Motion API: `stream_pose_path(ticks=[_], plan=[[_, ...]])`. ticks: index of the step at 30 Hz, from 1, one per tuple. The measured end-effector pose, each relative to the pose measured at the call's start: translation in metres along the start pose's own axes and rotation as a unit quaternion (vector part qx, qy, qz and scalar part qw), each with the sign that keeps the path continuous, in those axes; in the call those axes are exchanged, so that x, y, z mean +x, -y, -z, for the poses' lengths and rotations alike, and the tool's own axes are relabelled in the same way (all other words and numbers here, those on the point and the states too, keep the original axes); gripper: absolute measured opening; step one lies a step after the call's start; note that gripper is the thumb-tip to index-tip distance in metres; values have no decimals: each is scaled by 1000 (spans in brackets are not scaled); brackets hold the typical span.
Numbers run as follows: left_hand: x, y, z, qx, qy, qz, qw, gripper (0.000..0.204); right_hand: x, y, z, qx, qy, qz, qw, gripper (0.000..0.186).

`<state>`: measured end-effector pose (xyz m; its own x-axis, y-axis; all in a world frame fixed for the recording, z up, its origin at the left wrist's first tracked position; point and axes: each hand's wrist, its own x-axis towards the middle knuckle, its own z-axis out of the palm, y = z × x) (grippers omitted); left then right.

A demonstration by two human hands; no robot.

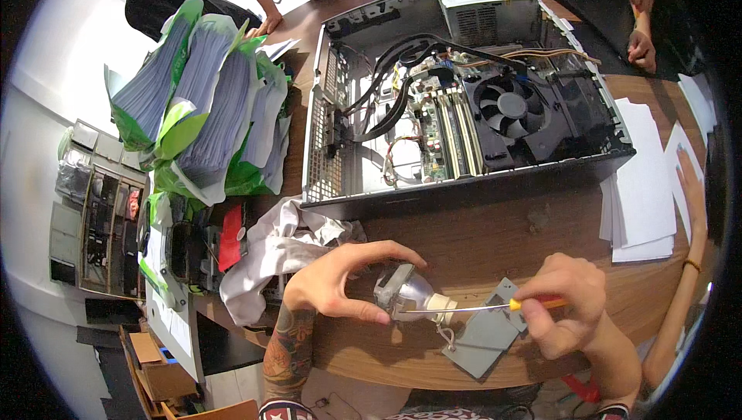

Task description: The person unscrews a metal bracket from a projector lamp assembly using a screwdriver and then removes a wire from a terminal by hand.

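My left hand (336, 281) curves around a projector lamp (413, 294), thumb on the near side and forefinger over the far side. The lamp has a clear reflector bulb, a squarish front frame and a pale ceramic neck, with a short white wire (446, 335) hanging by it. My right hand (568, 308) is closed on the yellow-and-orange handle of a screwdriver (479, 308). Its thin metal shaft points left across the lamp, its tip near the front frame. Whether the tip touches is hard to tell. Beneath lies a flat grey plate (483, 343) on the wooden table (433, 242).
An opened computer case (464, 188) with fan and cables stands beyond my hands. Paper stacks in green wrappers (209, 103) rise at far left, a pale cloth (270, 254) below them. White sheets (641, 180) lie right. Other people's arms (688, 265) rest around the table.
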<state>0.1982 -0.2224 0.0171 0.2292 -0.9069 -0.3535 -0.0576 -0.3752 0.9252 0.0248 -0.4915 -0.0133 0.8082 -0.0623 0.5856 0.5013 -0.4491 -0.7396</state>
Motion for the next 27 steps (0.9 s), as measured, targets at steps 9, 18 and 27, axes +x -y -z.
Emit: stream_pose_path(ticks=[9, 18, 27], plan=[[-1, 8, -2, -24, -37, 5, 999, 72, -3, -6, -6, -2, -10, 14, 1000, 16], [0, 7, -1, 18, -43, 4, 999, 76, -6, -8, -9, -18, -8, 25, 999, 17], [0, 6, -2, 15, -48, 11, 999, 77, -6, -8, -10, -27, -17, 16, 999, 17]])
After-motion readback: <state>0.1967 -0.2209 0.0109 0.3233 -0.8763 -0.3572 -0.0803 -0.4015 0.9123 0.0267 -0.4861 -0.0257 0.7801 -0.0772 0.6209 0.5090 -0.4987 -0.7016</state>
